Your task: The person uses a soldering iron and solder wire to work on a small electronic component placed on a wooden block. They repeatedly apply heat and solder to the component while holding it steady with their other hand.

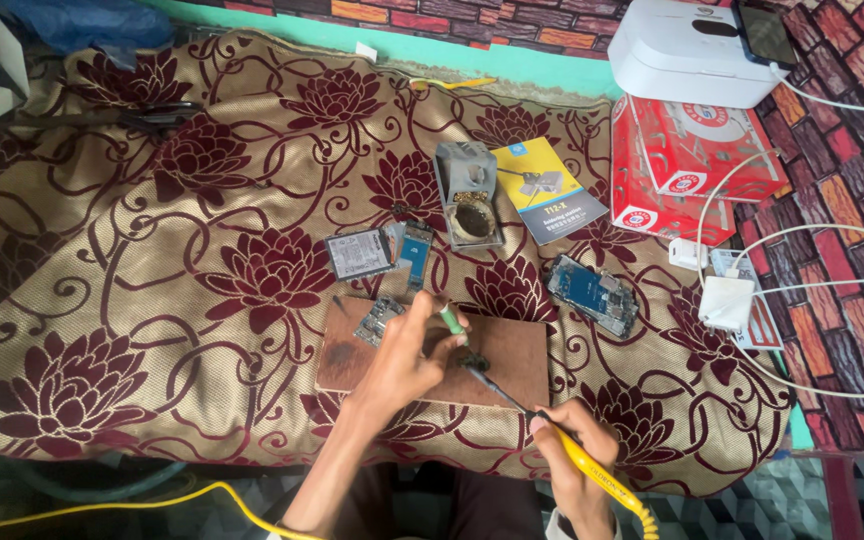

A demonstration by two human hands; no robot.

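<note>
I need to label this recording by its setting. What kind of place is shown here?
Probably an informal home bench for phone repair. A yellow-handled soldering iron, a grey metal soldering iron stand and a bare blue phone circuit board lie on a floral gold-and-maroon cloth.

I read this as a makeshift phone-repair bench in a home. A floral cloth (202, 250) covers the surface, with a wooden work board (512, 360) near me. Beyond it lie a soldering-iron stand (469, 195), a bare circuit board (594, 293) and a phone battery (357, 253). Far right, chargers (727, 300) rest on brick-pattern sheeting (852, 180).
</note>
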